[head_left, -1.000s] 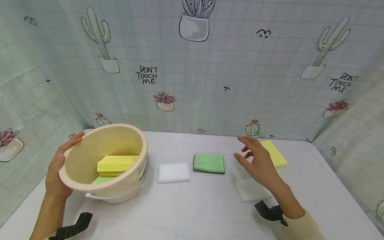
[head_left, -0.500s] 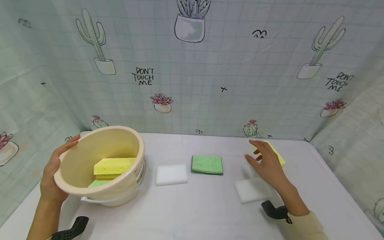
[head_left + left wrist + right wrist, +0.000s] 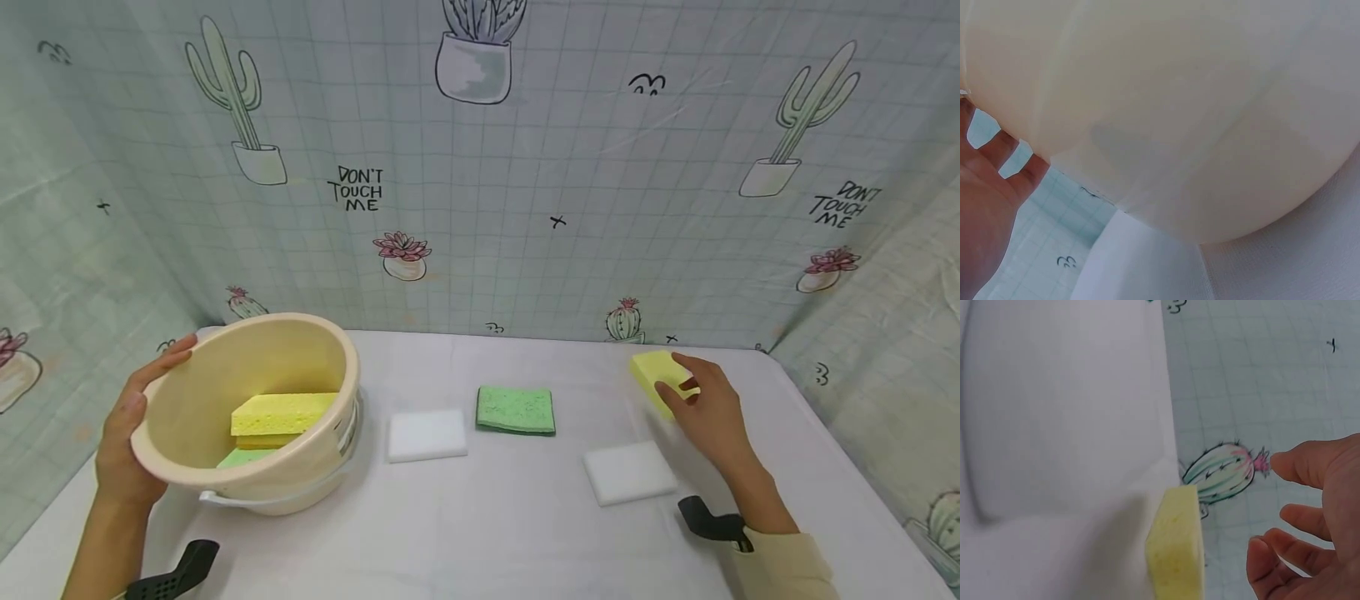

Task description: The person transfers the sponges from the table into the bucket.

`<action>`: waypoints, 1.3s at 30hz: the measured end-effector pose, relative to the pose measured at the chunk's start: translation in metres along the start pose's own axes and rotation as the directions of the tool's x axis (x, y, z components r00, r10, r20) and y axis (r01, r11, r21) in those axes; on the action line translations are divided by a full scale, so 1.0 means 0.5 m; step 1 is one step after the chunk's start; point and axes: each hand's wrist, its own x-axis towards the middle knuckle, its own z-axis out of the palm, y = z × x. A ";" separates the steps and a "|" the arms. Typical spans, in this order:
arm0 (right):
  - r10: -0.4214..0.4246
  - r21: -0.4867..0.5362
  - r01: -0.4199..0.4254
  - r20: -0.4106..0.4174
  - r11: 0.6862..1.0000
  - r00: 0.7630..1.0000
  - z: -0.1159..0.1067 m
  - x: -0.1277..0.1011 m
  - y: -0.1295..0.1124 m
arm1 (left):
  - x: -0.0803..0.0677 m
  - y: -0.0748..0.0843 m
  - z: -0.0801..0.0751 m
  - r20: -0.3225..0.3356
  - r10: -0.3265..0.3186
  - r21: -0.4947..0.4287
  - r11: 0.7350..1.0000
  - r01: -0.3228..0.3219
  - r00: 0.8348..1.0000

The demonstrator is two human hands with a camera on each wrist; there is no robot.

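Yellow sponge [image 3: 652, 372] under right hand [image 3: 708, 412], left hand [image 3: 127, 433] on bucket [image 3: 300, 479]

A white-covered table [image 3: 510, 517] carries everything. Taking the green sponge [image 3: 516, 410] near its middle as the mark: a white sponge [image 3: 427, 434] lies just to its left, and further left sits a tilted cream bucket [image 3: 247, 417]. To the right and nearer the camera lies another white sponge [image 3: 630, 472]; further right, towards the backdrop, a yellow sponge [image 3: 656, 377] appears lifted at one edge, though this is hard to tell.
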 end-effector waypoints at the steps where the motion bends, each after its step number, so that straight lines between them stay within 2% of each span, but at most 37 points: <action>1: 0.017 -0.007 -0.017 0.000 1.000 1.000 -0.001 -0.001 0.004 | 0.000 0.000 0.000 0.001 0.001 -0.003 1.000 -0.001 1.000; 6: 0.088 -0.004 -0.088 -0.005 0.996 0.996 -0.005 -0.008 0.025 | -0.001 -0.002 -0.003 0.003 0.001 0.002 1.000 -0.001 1.000; 12: 0.157 0.005 -0.158 0.042 0.987 0.987 -0.004 -0.014 0.051 | -0.001 -0.004 -0.005 -0.001 -0.002 0.009 1.000 0.002 1.000; 20: 0.197 0.012 -0.199 0.088 0.980 0.976 0.002 -0.016 0.077 | -0.002 -0.005 -0.003 0.002 0.009 0.018 1.000 -0.009 1.000; 27: 0.230 0.045 -0.240 0.162 0.970 0.960 0.009 -0.010 0.088 | -0.001 -0.004 -0.002 -0.018 -0.005 0.008 1.000 0.005 1.000; 35: 0.306 0.011 -0.317 0.236 0.948 0.922 0.014 -0.015 0.087 | 0.000 -0.004 -0.002 -0.030 -0.013 0.018 1.000 0.013 0.999; 39: 0.303 0.013 -0.314 0.232 0.949 0.924 0.015 -0.018 0.088 | 0.000 -0.004 -0.003 -0.023 -0.015 0.005 1.000 0.015 1.000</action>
